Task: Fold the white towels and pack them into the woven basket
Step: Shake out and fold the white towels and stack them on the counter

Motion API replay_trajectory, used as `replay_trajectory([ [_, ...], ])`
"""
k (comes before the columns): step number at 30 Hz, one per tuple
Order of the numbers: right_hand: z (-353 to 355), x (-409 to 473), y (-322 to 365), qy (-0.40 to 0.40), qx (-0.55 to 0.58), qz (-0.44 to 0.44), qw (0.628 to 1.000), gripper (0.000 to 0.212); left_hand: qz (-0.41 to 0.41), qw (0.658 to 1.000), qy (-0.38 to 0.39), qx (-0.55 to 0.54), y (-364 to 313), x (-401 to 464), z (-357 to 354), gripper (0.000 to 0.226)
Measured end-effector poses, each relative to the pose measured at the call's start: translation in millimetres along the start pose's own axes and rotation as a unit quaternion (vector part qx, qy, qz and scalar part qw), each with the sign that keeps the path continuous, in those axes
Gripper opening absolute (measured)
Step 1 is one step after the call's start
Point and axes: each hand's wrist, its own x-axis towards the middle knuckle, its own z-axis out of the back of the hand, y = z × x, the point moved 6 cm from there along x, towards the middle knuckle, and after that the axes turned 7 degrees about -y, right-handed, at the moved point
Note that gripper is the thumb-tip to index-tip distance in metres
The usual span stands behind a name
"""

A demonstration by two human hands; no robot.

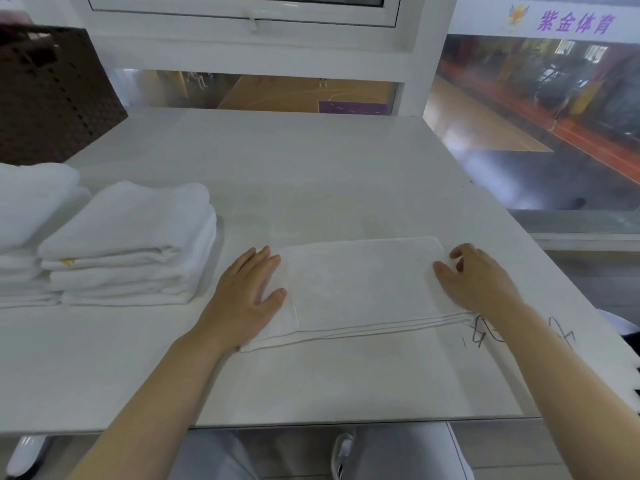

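A white towel (363, 285), folded into a flat rectangle, lies in the middle of the white table (311, 174). My left hand (247, 294) presses flat on its left end with straight fingers. My right hand (479, 280) rests on its right end, the fingers curled at the far right corner; whether they pinch the cloth is unclear. A stack of folded white towels (131, 247) stands to the left, with a second stack (27, 216) at the left edge. The dark brown woven basket (52, 95) stands at the back left corner.
Behind the table is a white window frame (242, 46) with glass looking down on a sports hall. Pen scribbles (485, 332) mark the table near its right edge. My legs and a shoe (343, 452) show below the front edge.
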Motion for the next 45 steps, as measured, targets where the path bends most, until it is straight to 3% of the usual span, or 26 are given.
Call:
replay_trajectory([
  [5, -2.6, 1.4, 0.2, 0.044, -0.018, -0.041, 0.998, 0.033, 0.020, 0.998, -0.021, -0.063, 0.9, -0.8, 3.0, 0.058],
  [9, -0.8, 7.2, 7.0, 0.090, -0.017, -0.048, 0.995, 0.040, 0.017, 0.997, -0.017, -0.071, 2.0, -0.8, 3.1, 0.054],
  [13, 7.7, 10.4, 18.3, 0.079, 0.013, -0.037, 0.996, 0.029, 0.031, 0.993, -0.018, -0.111, 4.5, -1.4, 4.3, 0.060],
  [16, 27.2, 16.3, 41.5, 0.061, 0.072, -0.020, 0.995, 0.030, 0.070, 0.978, -0.047, -0.192, 6.1, -1.8, 10.3, 0.053],
  [21, 55.5, 4.1, 119.8, 0.163, 0.259, 0.008, 0.952, 0.020, 0.188, 0.916, -0.064, -0.349, 25.9, 0.2, 9.9, 0.034],
  [24, 60.9, -9.7, 173.9, 0.192, 0.279, 0.059, 0.939, 0.025, 0.246, 0.829, -0.070, -0.497, 25.8, 2.4, 7.7, 0.027],
  [26, 55.5, -20.1, 209.9, 0.201, 0.269, 0.100, 0.937, 0.034, 0.250, 0.802, -0.069, -0.538, 19.1, 3.6, 11.1, 0.028],
  [28, 41.6, -36.0, 243.6, 0.217, 0.227, 0.144, 0.938, 0.030, 0.242, 0.803, -0.081, -0.538, 16.8, 3.6, 16.7, 0.036],
  [32, 1.1, -73.3, 290.4, 0.258, 0.120, 0.208, 0.936, 0.018, 0.240, 0.794, -0.126, -0.544, 19.8, 1.1, 26.6, 0.028],
  [38, -41.8, -110.9, 304.7, 0.295, 0.070, 0.236, 0.923, 0.009, 0.228, 0.783, -0.092, -0.572, 13.6, 0.6, 23.6, 0.040],
  [41, -54.8, -113.2, 299.8, 0.282, 0.088, 0.230, 0.927, 0.009, 0.239, 0.775, -0.101, -0.576, 19.7, 0.7, 22.1, 0.034],
  [45, -56.5, -109.7, 286.1, 0.351, 0.187, 0.192, 0.897, 0.029, 0.235, 0.782, -0.084, -0.570, 16.0, 1.3, 23.0, 0.037],
])
